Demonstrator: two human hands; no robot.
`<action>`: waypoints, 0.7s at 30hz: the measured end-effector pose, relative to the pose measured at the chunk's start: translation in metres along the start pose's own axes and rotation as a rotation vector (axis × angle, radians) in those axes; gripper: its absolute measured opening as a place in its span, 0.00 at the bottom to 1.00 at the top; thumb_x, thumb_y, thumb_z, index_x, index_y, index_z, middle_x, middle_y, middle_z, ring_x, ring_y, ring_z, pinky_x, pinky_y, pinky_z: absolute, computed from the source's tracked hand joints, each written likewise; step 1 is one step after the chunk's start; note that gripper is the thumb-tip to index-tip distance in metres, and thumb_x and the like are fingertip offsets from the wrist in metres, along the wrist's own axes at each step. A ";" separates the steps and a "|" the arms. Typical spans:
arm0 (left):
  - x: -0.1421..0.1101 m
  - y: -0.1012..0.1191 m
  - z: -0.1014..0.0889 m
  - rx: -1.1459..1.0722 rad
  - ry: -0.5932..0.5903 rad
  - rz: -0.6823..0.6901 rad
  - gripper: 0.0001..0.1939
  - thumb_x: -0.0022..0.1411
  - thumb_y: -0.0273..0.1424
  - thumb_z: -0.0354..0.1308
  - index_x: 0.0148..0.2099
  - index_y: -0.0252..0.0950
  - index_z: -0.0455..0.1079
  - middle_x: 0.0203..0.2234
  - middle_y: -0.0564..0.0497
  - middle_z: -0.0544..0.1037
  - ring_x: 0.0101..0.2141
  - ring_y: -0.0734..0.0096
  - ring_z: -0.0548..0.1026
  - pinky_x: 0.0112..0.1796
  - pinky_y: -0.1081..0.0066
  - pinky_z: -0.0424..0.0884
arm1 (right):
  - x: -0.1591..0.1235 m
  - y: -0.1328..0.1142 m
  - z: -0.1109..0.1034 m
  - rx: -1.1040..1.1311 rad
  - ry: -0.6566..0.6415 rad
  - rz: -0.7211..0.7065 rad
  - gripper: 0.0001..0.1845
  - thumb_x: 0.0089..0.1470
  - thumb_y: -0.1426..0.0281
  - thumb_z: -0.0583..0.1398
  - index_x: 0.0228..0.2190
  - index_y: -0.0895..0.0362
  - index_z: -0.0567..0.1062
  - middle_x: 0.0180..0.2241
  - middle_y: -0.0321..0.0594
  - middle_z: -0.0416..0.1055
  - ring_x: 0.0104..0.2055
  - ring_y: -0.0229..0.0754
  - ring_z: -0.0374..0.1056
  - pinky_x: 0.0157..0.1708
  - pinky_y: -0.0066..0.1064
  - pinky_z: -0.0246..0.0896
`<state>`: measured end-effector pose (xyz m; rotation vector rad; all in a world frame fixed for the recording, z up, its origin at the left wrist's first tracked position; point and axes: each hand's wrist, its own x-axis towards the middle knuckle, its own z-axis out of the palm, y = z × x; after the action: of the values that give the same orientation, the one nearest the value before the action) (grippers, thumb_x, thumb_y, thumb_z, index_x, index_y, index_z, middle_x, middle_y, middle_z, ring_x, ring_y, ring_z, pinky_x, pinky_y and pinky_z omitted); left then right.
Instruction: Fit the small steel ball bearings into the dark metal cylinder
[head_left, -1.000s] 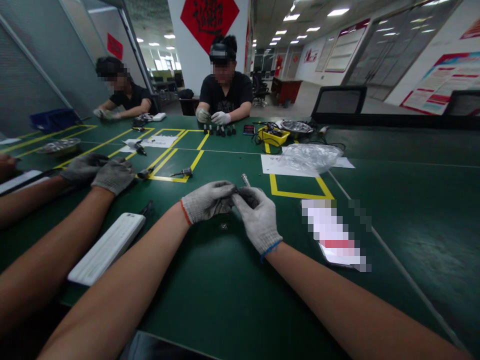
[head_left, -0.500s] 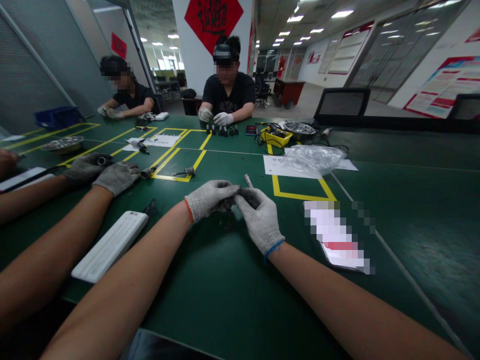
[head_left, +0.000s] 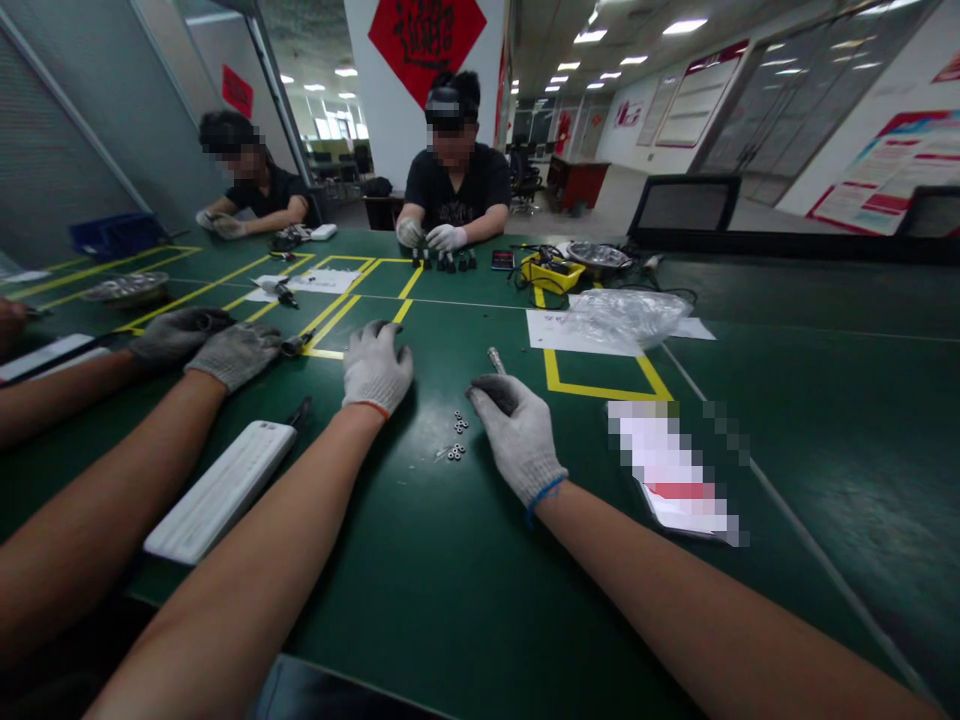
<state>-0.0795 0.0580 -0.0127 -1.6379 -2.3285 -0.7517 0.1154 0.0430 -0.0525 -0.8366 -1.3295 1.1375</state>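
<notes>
My left hand (head_left: 377, 370), in a whitish knit glove with an orange cuff, reaches over the yellow-taped area, thumb apart from the fingers. Its fingertips are partly hidden, and it covers the spot where a metal cylinder with a thin shaft lay. My right hand (head_left: 517, 432), gloved with a blue cuff, has thumb and forefinger pinched together; what is between them is too small to tell. A silver ribbed metal rod (head_left: 495, 360) shows just beyond its knuckles; I cannot tell whether the hand touches it. Several small metal nuts or rings (head_left: 456, 453) lie between my hands.
A phone (head_left: 671, 470) lies right of my right hand. Clear plastic bags (head_left: 630, 318) rest on white paper (head_left: 547, 335). Beyond stands a yellow tray (head_left: 553, 275) with cables. At left are a white power bank-like box (head_left: 221, 490) and a co-worker's gloved hands (head_left: 234, 357). Two people sit opposite.
My left hand has parted from my right and moved left and forward, over the metal cylinder with the shaft. The small nuts or rings are now uncovered. My right hand has hardly moved.
</notes>
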 end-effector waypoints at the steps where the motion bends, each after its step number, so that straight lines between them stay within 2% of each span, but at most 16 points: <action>1: 0.001 -0.005 0.003 0.071 -0.021 -0.023 0.26 0.67 0.32 0.53 0.65 0.35 0.69 0.66 0.36 0.68 0.64 0.41 0.66 0.59 0.45 0.67 | 0.000 0.000 0.000 -0.003 0.003 -0.002 0.12 0.49 0.62 0.68 0.35 0.55 0.80 0.35 0.41 0.82 0.40 0.46 0.78 0.46 0.42 0.76; 2: 0.002 -0.009 0.006 0.117 -0.056 -0.047 0.29 0.67 0.32 0.53 0.69 0.34 0.65 0.69 0.36 0.64 0.66 0.39 0.62 0.60 0.43 0.66 | 0.000 0.000 0.000 -0.007 0.007 -0.004 0.12 0.49 0.62 0.68 0.35 0.55 0.81 0.35 0.41 0.82 0.39 0.46 0.78 0.45 0.42 0.76; 4: 0.004 -0.012 0.012 0.156 -0.127 -0.089 0.33 0.67 0.32 0.50 0.73 0.32 0.57 0.69 0.34 0.64 0.67 0.38 0.61 0.59 0.42 0.66 | 0.000 -0.001 0.001 -0.014 0.016 -0.012 0.12 0.49 0.62 0.67 0.34 0.55 0.81 0.34 0.41 0.82 0.39 0.46 0.78 0.44 0.42 0.75; 6: 0.004 -0.011 0.015 0.164 -0.155 -0.104 0.35 0.68 0.33 0.49 0.74 0.29 0.52 0.65 0.30 0.68 0.64 0.38 0.65 0.58 0.43 0.67 | 0.000 -0.001 0.001 -0.019 0.021 -0.018 0.12 0.49 0.61 0.67 0.34 0.55 0.80 0.34 0.41 0.82 0.39 0.46 0.78 0.44 0.42 0.75; 8: 0.004 -0.008 0.017 0.187 -0.127 -0.105 0.37 0.68 0.33 0.49 0.75 0.26 0.50 0.62 0.27 0.69 0.60 0.39 0.69 0.56 0.45 0.69 | 0.001 -0.001 0.000 -0.025 0.024 -0.017 0.12 0.49 0.61 0.67 0.34 0.55 0.80 0.34 0.41 0.81 0.39 0.46 0.77 0.44 0.42 0.75; 10: 0.004 -0.008 0.018 0.218 -0.098 -0.111 0.34 0.67 0.32 0.50 0.72 0.27 0.56 0.61 0.26 0.68 0.57 0.38 0.70 0.53 0.47 0.71 | 0.001 -0.002 0.000 -0.040 0.023 -0.012 0.13 0.48 0.60 0.67 0.34 0.55 0.80 0.33 0.41 0.81 0.38 0.47 0.77 0.43 0.42 0.74; 12: 0.006 -0.011 0.017 0.222 -0.096 -0.134 0.27 0.66 0.30 0.51 0.66 0.30 0.66 0.60 0.26 0.68 0.56 0.37 0.71 0.50 0.47 0.73 | 0.001 -0.001 -0.001 -0.056 0.028 -0.010 0.13 0.48 0.60 0.67 0.34 0.55 0.80 0.33 0.41 0.81 0.38 0.47 0.77 0.43 0.42 0.74; 14: 0.008 -0.016 0.017 0.193 -0.113 -0.155 0.21 0.67 0.29 0.51 0.59 0.32 0.72 0.59 0.26 0.68 0.54 0.37 0.72 0.49 0.48 0.73 | 0.001 -0.001 -0.001 -0.067 0.034 -0.008 0.13 0.49 0.60 0.67 0.33 0.55 0.80 0.32 0.41 0.80 0.37 0.46 0.76 0.42 0.42 0.74; 17: 0.010 -0.023 0.013 0.170 -0.152 -0.154 0.19 0.69 0.29 0.49 0.57 0.34 0.72 0.58 0.29 0.69 0.53 0.41 0.75 0.49 0.51 0.74 | 0.001 0.000 -0.002 -0.064 0.032 -0.003 0.13 0.48 0.60 0.67 0.33 0.55 0.79 0.32 0.40 0.80 0.37 0.46 0.76 0.42 0.42 0.73; 21: 0.008 -0.020 0.004 0.198 -0.249 -0.096 0.18 0.71 0.29 0.47 0.59 0.32 0.68 0.51 0.32 0.75 0.49 0.47 0.78 0.48 0.55 0.75 | 0.003 0.003 -0.002 -0.049 0.022 0.013 0.13 0.48 0.59 0.67 0.34 0.55 0.79 0.33 0.40 0.80 0.38 0.47 0.76 0.44 0.43 0.73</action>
<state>-0.1002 0.0615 -0.0189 -1.6223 -2.5699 -0.3338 0.1169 0.0469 -0.0546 -0.8920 -1.3400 1.1062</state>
